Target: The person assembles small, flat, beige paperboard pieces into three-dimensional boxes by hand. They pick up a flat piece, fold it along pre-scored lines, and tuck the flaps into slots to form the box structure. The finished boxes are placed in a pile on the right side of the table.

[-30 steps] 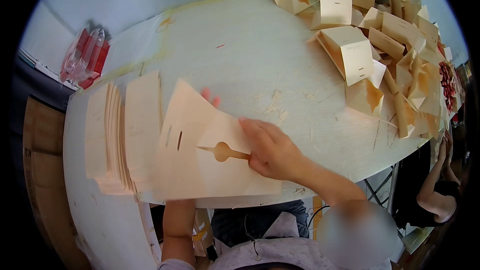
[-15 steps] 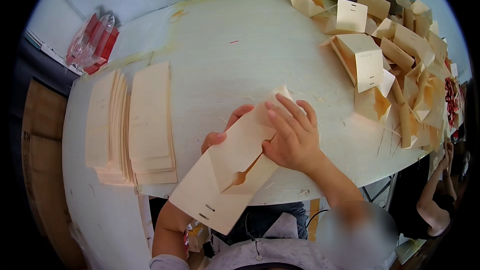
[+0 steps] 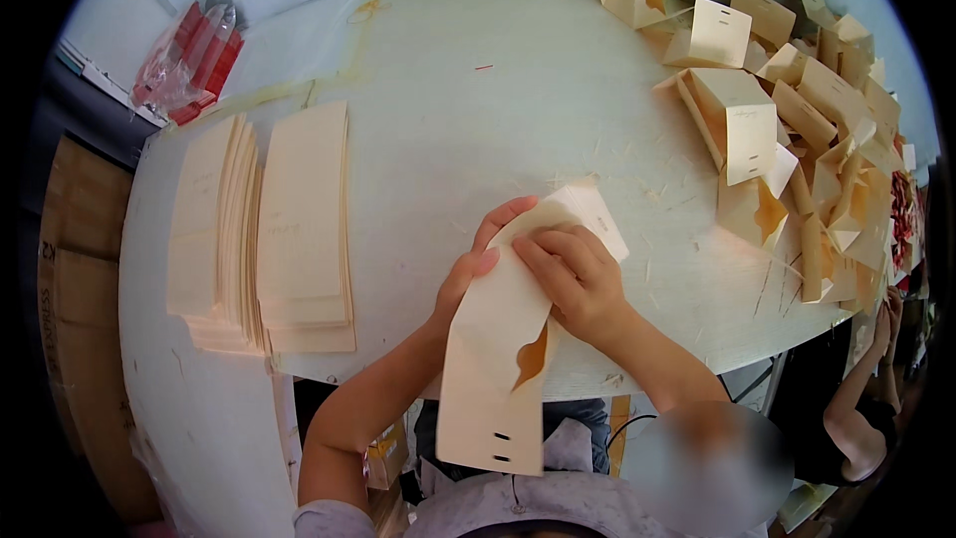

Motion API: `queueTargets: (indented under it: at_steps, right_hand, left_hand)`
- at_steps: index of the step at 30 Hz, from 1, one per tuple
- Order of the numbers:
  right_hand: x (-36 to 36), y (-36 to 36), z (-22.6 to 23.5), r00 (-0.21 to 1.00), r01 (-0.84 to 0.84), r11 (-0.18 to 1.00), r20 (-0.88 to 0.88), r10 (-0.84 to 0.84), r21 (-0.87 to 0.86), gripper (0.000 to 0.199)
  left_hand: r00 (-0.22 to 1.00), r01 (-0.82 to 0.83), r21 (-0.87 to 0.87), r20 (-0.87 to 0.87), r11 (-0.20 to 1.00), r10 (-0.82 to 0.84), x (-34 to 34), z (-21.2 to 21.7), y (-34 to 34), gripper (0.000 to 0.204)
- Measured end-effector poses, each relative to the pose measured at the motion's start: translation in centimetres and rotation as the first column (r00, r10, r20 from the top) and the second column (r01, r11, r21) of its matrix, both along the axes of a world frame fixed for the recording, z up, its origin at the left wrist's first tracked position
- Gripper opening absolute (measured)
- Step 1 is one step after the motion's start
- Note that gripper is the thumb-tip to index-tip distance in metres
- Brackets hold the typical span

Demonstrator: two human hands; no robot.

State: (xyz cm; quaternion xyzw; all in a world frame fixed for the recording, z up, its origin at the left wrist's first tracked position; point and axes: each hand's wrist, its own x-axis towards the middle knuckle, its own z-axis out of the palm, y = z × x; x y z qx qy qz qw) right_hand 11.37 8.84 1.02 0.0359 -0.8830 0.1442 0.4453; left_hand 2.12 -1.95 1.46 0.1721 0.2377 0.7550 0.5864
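A cream folding card box slants between my hands, bending at its upper part. Its lower flap has two short slots, and a curved cut-out opens along its right side. My left hand grips the upper left edge, thumb on the face and the other fingers partly behind. Curled fingers of my right hand press on the card's upper middle, by the bend. Beyond them, the far end of the card spreads out flat toward the right.
Two stacks of flat cream cards, a left stack and a right stack, lie on the white table. Folded card boxes heap at the right. Red items in clear plastic sit far left. A co-worker's arm shows at right.
The card has swung more upright and its upper part now bends. My left hand has shifted up along the edge; my right fingers, spread before, are now curled against the card.
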Motion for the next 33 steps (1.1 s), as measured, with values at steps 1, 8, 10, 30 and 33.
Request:
queueTargets:
  at_steps: [1, 8, 10, 30, 33]
  right_hand:
    - [0.0, 0.0, -0.1, 1.000, -0.016, 1.000, -0.008, 0.015, -0.027, 0.042]
    - [0.3, -0.6, 0.4, 0.993, 0.113, 0.993, 0.043, -0.113, -0.012, 0.031]
    - [0.4, -0.4, 0.8, 0.977, 0.194, 0.981, 0.084, -0.195, 0.013, 0.029]
    - [1.9, -1.4, 1.6, 0.953, 0.214, 0.886, 0.289, -0.096, -0.412, 0.025]
    - [1.9, -1.2, 1.2, 0.988, 0.055, 0.880, 0.150, 0.018, -0.472, 0.022]
  left_hand:
    - [0.999, -0.010, -0.018, -0.043, 1.000, 0.009, 0.0, 0.0, 0.1, 0.051]
    - [0.994, -0.053, -0.068, -0.099, 0.996, 0.047, -0.3, -0.8, 0.3, 0.048]
    - [0.993, -0.066, 0.266, -0.077, 0.962, 0.090, 0.1, -2.1, 1.4, 0.046]
    - [0.991, 0.058, 0.104, 0.116, 0.993, -0.070, -2.1, -1.1, -0.3, 0.028]
    - [0.988, 0.039, 0.137, 0.146, 0.990, -0.059, -2.7, -1.1, -0.6, 0.027]
